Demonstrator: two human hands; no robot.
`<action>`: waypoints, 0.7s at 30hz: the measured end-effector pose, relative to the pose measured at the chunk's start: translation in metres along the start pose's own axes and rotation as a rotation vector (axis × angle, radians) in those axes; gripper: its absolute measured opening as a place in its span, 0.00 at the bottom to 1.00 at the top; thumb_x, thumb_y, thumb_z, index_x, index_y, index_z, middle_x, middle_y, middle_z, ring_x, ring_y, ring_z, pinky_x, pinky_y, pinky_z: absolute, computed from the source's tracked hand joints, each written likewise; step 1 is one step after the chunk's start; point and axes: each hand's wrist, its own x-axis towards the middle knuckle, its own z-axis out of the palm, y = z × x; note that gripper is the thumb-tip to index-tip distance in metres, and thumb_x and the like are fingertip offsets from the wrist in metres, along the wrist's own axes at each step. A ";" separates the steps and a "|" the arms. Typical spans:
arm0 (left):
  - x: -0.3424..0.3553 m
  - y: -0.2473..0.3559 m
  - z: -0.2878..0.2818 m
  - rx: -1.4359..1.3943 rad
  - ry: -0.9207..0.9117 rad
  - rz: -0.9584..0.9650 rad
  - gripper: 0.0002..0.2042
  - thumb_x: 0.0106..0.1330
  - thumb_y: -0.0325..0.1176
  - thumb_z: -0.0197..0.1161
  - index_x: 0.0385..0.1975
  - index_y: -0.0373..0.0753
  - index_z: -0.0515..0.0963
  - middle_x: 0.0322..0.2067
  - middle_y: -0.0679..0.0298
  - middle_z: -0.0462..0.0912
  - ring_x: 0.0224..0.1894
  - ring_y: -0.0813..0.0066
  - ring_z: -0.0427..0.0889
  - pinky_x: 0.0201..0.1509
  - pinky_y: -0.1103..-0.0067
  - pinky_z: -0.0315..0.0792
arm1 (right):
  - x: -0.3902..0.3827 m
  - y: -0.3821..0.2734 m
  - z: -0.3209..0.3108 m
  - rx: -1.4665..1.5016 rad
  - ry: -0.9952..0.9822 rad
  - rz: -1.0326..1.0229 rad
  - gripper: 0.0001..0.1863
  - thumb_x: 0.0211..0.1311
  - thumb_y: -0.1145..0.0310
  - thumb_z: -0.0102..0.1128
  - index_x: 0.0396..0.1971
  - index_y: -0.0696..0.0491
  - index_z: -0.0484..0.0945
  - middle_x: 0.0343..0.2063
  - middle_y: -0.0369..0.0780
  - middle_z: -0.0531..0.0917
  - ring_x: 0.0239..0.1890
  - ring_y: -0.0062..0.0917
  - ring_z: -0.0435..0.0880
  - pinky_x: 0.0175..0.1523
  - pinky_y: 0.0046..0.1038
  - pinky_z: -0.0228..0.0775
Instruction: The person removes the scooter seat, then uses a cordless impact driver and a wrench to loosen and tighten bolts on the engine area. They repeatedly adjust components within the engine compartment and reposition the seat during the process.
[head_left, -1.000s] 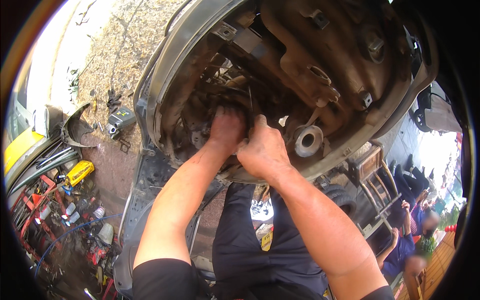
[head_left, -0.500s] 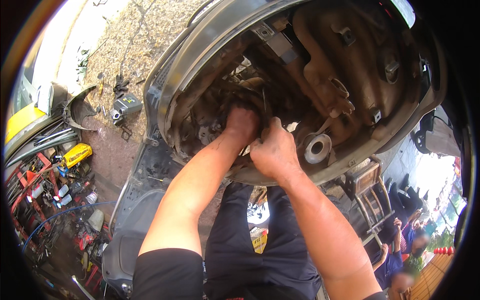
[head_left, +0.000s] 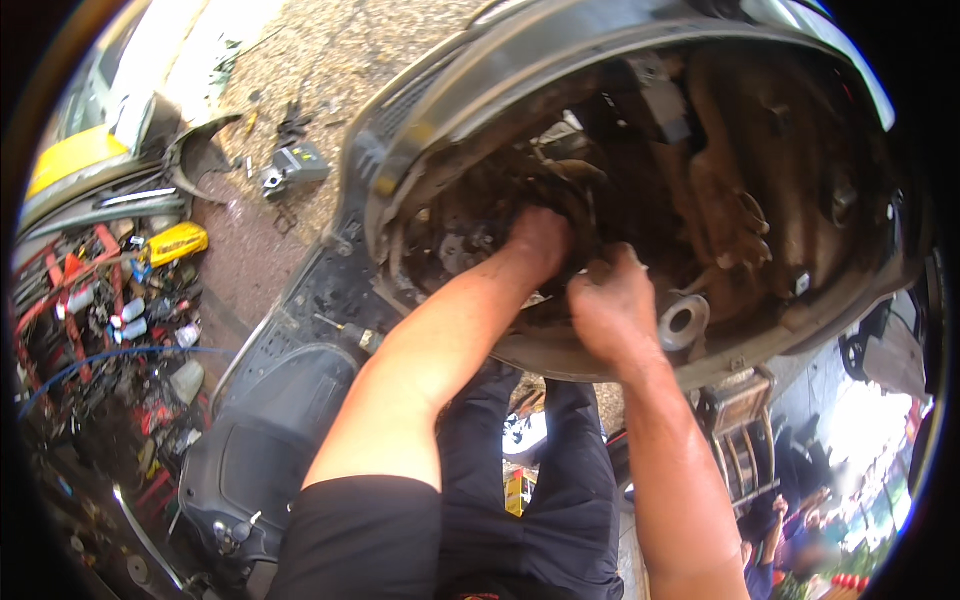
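Observation:
A large dark vehicle body shell (head_left: 560, 362), dusty brown inside, lies before me with its hollow facing me. My left hand (head_left: 540, 240) reaches deep into the left part of the cavity, its fingers hidden among the dark parts. Closer to the near rim, my right hand (head_left: 612, 300) is closed with the thumb side up, and what it grips is too dark to make out. A ring-shaped metal fitting (head_left: 684, 321) sits just right of that hand. Beyond my left hand runs a curved pipe-like part (head_left: 578, 170).
A grey plastic panel (head_left: 270, 420) with a thin screwdriver-like tool (head_left: 345, 328) lies at left. Farther left are a yellow container (head_left: 178, 243), piled tools and parts, and a blue hose (head_left: 150, 350). A grey bottle (head_left: 297, 168) lies on the ground. Right stand a wooden chair (head_left: 740, 430) and people.
The whole view has shifted, so the shell and both hands appear farther right. Both hands stay inside the cavity. A thin upright shaft seen beside the right hand before no longer shows clearly.

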 end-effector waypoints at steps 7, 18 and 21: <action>-0.005 0.005 -0.004 -0.101 0.107 -0.072 0.11 0.62 0.32 0.59 0.36 0.44 0.89 0.40 0.61 0.89 0.47 0.63 0.87 0.49 0.68 0.81 | -0.028 0.004 -0.022 0.701 -0.206 0.098 0.23 0.62 0.68 0.54 0.55 0.63 0.70 0.23 0.36 0.74 0.12 0.14 0.66 0.15 0.20 0.57; 0.009 0.007 0.007 0.030 0.054 -0.015 0.11 0.62 0.33 0.61 0.41 0.46 0.88 0.43 0.66 0.89 0.49 0.66 0.86 0.47 0.71 0.79 | -0.200 0.237 0.054 -0.211 -0.371 -0.349 0.20 0.46 0.74 0.63 0.44 0.55 0.75 0.28 0.51 0.83 0.31 0.49 0.84 0.38 0.46 0.77; 0.011 0.006 0.009 0.063 0.120 0.004 0.12 0.61 0.34 0.61 0.41 0.47 0.88 0.43 0.67 0.89 0.49 0.66 0.86 0.47 0.71 0.79 | -0.177 0.268 0.072 -0.349 -0.407 -0.228 0.16 0.47 0.71 0.62 0.39 0.53 0.75 0.31 0.50 0.85 0.34 0.51 0.84 0.44 0.47 0.77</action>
